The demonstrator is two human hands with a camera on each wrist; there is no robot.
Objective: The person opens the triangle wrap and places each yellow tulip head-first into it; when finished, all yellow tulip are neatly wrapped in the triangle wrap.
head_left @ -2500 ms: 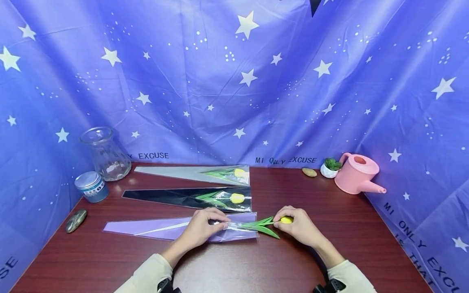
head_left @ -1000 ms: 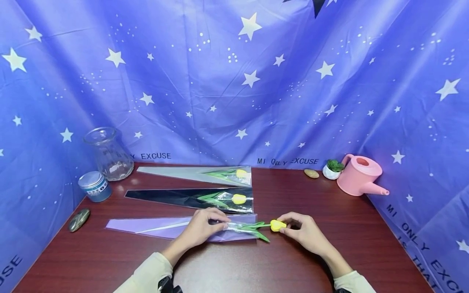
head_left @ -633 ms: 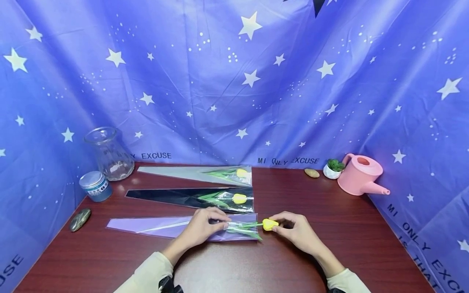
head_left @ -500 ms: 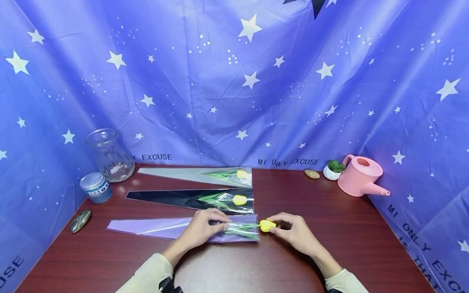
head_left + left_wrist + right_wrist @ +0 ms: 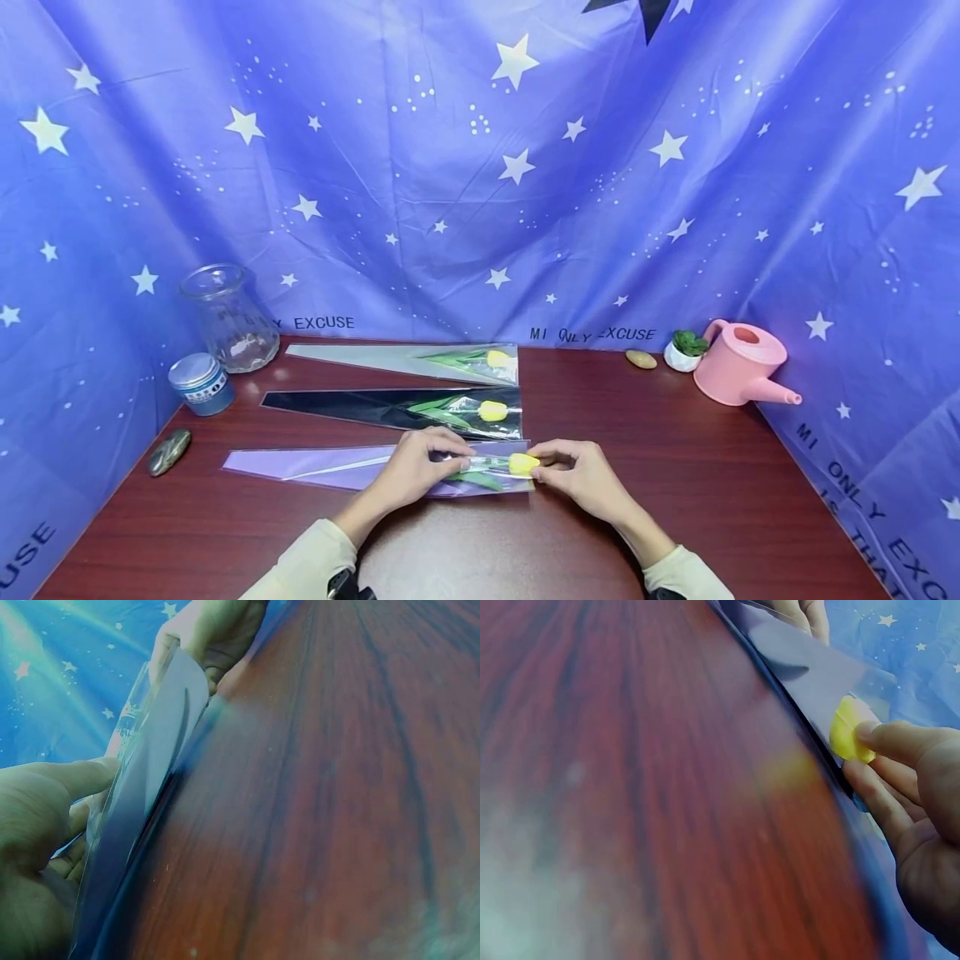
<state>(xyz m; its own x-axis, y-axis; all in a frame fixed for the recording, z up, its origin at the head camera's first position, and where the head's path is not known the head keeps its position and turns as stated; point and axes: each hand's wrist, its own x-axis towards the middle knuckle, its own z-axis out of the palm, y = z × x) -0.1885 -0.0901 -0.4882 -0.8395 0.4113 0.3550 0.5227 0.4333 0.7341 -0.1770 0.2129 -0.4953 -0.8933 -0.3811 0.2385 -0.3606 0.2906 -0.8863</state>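
A: Where is the flower [image 5: 522, 463] now, and who holds it?

B: It lies at about 6 o'clock on the table [image 5: 675, 500], nearest to the person. The right hand [image 5: 581, 479] pinches its yellow head between thumb and fingers, just at the open end of the purple sleeve [image 5: 330, 467]. The left hand [image 5: 416, 467] has its fingers curled on the mouth of this sleeve and keeps it down.

A: How will it handle?

B: I judge it light. The stem looks thin and a little bendy, so it is better to take it at the head or just behind it. The sleeve looks like thin film, slippery and easy to crease; hold it near the mouth.

A: How many things are there?

B: Three sleeves: purple, a black sleeve [image 5: 337, 406] at 11 o'clock and a silver sleeve [image 5: 375, 358] behind it, each with one yellow flower. Also one glass vase [image 5: 227, 321], one tin [image 5: 198, 383], two stones, one small plant [image 5: 684, 350], one pink watering can [image 5: 738, 364].
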